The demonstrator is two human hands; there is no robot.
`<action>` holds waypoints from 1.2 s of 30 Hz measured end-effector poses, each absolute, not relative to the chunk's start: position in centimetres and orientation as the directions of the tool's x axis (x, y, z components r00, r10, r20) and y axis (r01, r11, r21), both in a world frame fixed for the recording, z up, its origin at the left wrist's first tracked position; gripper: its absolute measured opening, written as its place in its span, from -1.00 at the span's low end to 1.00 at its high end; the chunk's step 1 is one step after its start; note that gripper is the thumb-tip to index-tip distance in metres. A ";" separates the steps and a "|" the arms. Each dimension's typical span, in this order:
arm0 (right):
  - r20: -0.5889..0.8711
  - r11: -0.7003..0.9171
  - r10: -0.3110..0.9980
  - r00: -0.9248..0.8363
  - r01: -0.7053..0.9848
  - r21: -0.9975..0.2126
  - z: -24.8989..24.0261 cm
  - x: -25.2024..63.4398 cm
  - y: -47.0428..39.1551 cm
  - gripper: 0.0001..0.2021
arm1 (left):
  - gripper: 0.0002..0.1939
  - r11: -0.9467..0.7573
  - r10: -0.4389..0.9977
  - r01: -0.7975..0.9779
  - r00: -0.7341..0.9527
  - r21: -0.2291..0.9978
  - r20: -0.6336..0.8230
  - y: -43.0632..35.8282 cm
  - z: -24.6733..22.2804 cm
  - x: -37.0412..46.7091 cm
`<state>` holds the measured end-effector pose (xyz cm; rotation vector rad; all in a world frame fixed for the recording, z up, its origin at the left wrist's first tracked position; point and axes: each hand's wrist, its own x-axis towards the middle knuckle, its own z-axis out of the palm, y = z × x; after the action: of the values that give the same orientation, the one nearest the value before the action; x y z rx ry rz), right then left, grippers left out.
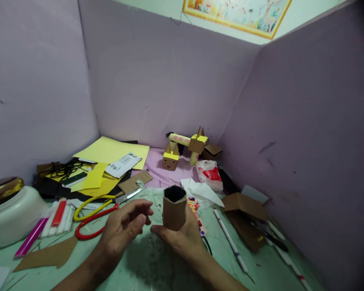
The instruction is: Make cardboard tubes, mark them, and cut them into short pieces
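Observation:
A brown cardboard tube [174, 214] stands upright in front of me, its dark hollow end facing up. My right hand [189, 238] is wrapped around it from the right and below, thumb across the near side. Just left of the tube, my left hand [124, 224] hovers with bent fingers, thumb apart from them and nothing between. Beside my left hand lie scissors [94, 230] with one red and one yellow handle loop, blades pointing to the back right.
Yellow paper [121, 149] and card scraps lie at back left, markers [59, 214] and a white pot [15, 218] at left. Cardboard animal figures [170, 161] stand at the back. Tissues [209, 173], a white stick [230, 240] and folded cardboard [245, 210] are on the right.

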<state>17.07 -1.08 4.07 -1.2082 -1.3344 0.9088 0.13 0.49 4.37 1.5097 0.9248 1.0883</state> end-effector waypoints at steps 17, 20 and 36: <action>0.517 0.543 0.840 -0.166 0.297 -0.786 2.3 16.4 -2.8 -0.43 | -0.84 -0.761 0.622 0.377 0.194 0.528 0.759 -1.5 6.1 0.8; 0.670 0.669 0.732 -0.121 0.312 -0.675 3.2 17.8 -2.9 -0.37 | -0.87 -0.810 0.574 0.353 0.317 0.468 0.755 -1.3 7.7 0.8; 0.414 0.740 0.668 -0.618 0.492 -0.459 13.5 23.6 -5.4 -0.85 | -0.83 -0.897 0.398 0.102 0.614 0.431 0.682 -1.9 9.9 2.8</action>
<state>23.63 -5.39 13.54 -0.8726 -2.3656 0.4058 2.77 -1.94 9.94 2.4914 0.4020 1.1769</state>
